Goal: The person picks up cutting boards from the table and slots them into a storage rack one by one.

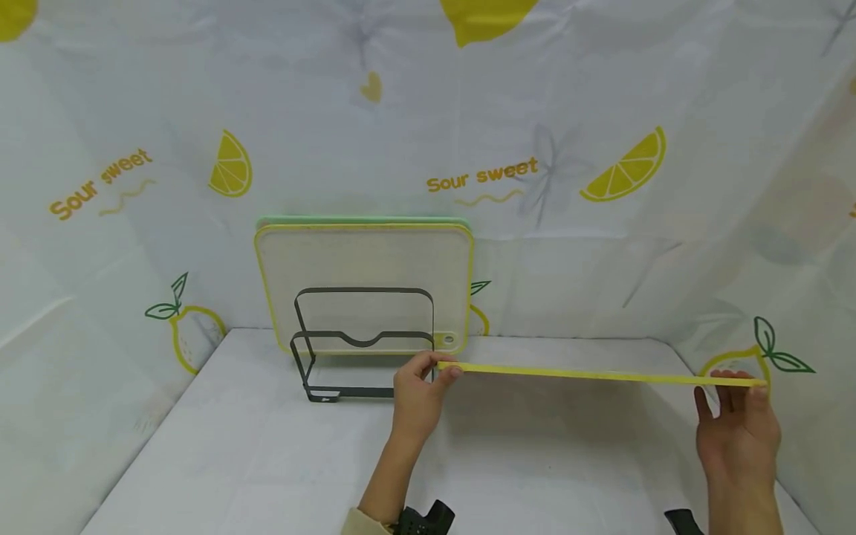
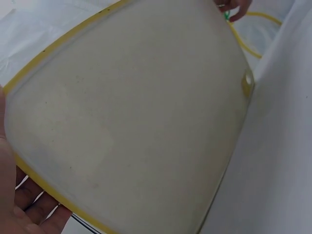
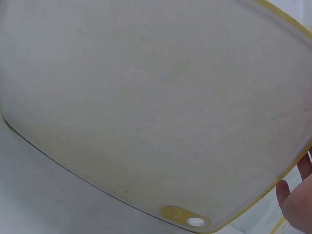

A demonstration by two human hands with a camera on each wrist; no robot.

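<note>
- Currently, both hands hold one yellow-rimmed cutting board (image 1: 588, 375) flat in the air above the white table (image 1: 267, 461); from the head view it is seen edge-on, as a thin yellow line running left to right.
- Left hand (image 1: 417, 394): grips the board's left end, thumb on top and fingers (image 2: 36, 207) curled underneath; the left wrist view shows those fingers below the yellow rim.
- Right hand (image 1: 738, 423): holds the board's right end, fingers reaching up and over the edge; the right wrist view shows only a fingertip (image 3: 292, 200) at the rim, so I cannot tell the full finger spread from there.
- Board surface: pale, translucent white, with a yellow tab and a small hanging hole (image 3: 196, 222) at one edge, visible in both wrist views.
- Black wire rack (image 1: 361, 345): stands on the table just behind the left hand, near the back wall.
- Second yellow-rimmed board (image 1: 364, 260): upright in the rack, leaning toward the backdrop; a green-rimmed board (image 1: 361, 221) sits directly behind it, only its top edge showing.
- Held board's left end is just in front of the rack; whether they touch, I cannot tell.
- Backdrop: white lemon-print cloth (image 1: 602, 111) on three sides, with "Sour sweet" lettering.
</note>
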